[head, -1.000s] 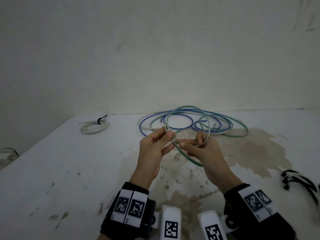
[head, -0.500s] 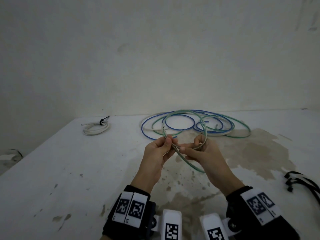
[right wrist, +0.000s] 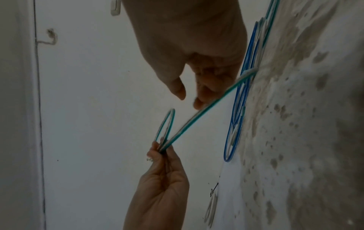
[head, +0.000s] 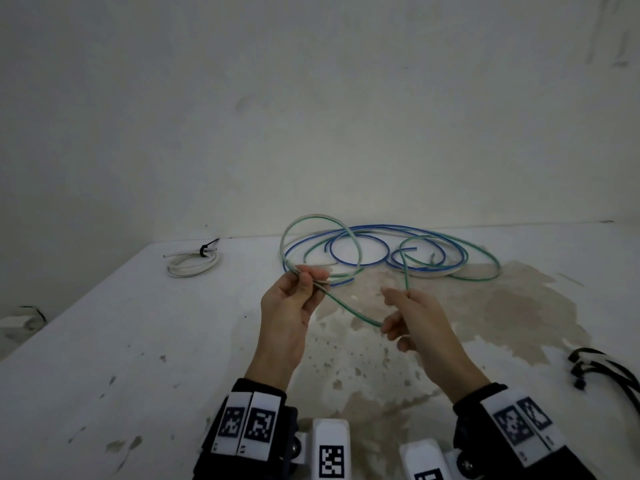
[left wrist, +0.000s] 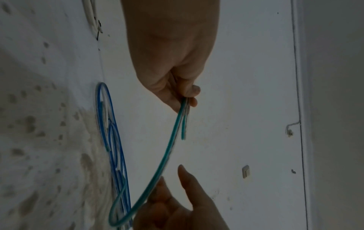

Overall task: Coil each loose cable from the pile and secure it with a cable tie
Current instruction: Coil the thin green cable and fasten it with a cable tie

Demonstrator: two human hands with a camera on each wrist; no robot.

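Note:
A green-and-white cable (head: 349, 310) stretches between my two hands above the table. My left hand (head: 311, 278) pinches the crossing of one raised loop (head: 317, 216) between thumb and fingers; the left wrist view shows the left hand (left wrist: 189, 99) with a short cable end (left wrist: 183, 132) hanging past the pinch. To the right, my right hand (head: 388, 313) has the cable running through its loosely curled fingers (right wrist: 202, 99), thumb held apart. From there the cable rises and trails back to the pile of blue and green cables (head: 363, 251).
A white cable coil (head: 192, 263) bound with a black tie lies at the back left. Black cable ties (head: 606, 372) lie at the right edge. The white table (head: 104, 341) is stained brown in the middle. A wall stands behind.
My hands have moved apart: the right hand slid right and down along the cable, away from the left. The left hand keeps its pinch on the loop, now larger and leaning left.

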